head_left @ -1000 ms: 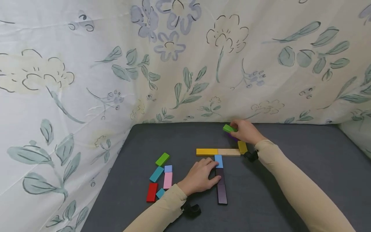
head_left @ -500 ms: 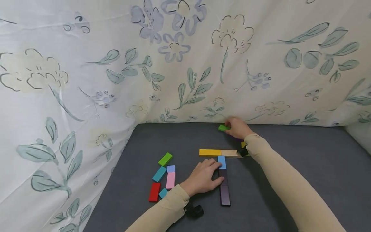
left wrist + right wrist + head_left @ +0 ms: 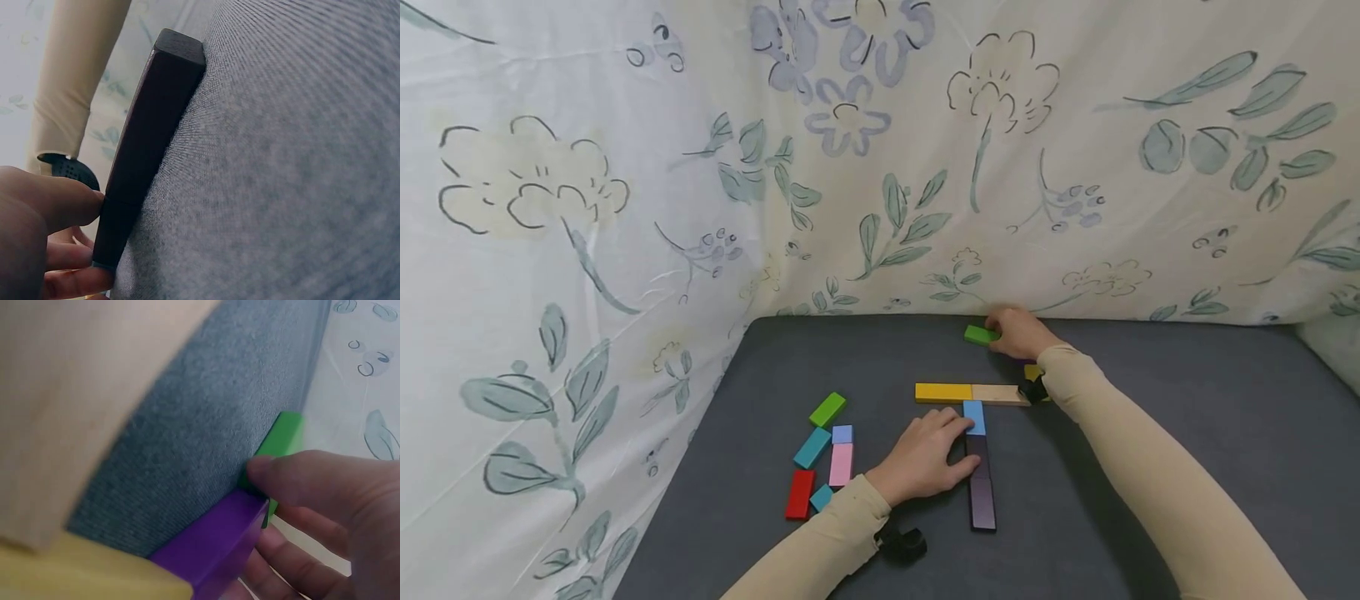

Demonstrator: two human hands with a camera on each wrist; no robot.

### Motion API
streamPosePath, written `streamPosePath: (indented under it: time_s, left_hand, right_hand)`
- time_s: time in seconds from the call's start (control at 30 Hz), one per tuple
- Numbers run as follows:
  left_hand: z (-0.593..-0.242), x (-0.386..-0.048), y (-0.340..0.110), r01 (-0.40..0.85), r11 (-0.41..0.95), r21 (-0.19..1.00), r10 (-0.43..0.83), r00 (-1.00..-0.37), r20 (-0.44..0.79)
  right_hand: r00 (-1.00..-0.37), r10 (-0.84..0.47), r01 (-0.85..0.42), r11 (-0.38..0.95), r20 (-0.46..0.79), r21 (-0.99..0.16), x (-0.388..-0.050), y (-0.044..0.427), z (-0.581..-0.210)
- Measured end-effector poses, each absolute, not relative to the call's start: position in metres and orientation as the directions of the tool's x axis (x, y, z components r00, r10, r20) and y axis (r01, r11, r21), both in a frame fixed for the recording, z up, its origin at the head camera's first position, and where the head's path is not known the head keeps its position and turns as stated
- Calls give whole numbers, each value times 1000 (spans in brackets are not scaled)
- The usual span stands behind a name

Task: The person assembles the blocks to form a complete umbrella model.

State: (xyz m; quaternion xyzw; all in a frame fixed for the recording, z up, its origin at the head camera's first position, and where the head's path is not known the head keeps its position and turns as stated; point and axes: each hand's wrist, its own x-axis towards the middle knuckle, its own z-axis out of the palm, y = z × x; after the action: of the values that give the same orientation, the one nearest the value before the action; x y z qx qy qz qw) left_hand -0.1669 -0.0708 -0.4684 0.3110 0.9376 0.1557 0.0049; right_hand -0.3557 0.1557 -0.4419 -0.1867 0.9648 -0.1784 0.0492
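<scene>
At the far edge of the table my right hand [image 3: 1021,332] pinches a green block [image 3: 981,335] between thumb and fingers. In the right wrist view, the green block's near end meets a purple block [image 3: 215,540], which runs on to a yellow block [image 3: 94,575]. My left hand [image 3: 921,457] rests against a column of blocks, its fingertips on the light blue block [image 3: 973,417] and its thumb on the dark purple block [image 3: 977,457]. Another dark purple block [image 3: 982,504] continues the column toward me. From the left wrist, the thumb lies along the column's side.
A yellow block [image 3: 943,392] and a pale wooden block [image 3: 998,394] form a row above the column. Left of my hand lie loose blocks: green [image 3: 827,409], teal [image 3: 812,447], red [image 3: 800,494], pink [image 3: 841,464] and others. A flowered cloth [image 3: 880,167] hangs behind the table.
My right hand has shifted left with the green block, which has turned slightly and moved along the far edge. The left hand stays at the column.
</scene>
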Motion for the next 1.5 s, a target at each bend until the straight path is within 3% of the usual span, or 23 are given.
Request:
streamPosePath:
  time_s: [1.5]
  left_hand:
    - [-467, -164, -70, 585, 760, 285, 583, -806, 99]
  right_hand:
    - [-921, -388, -348, 865, -41, -361, -356, 163, -441]
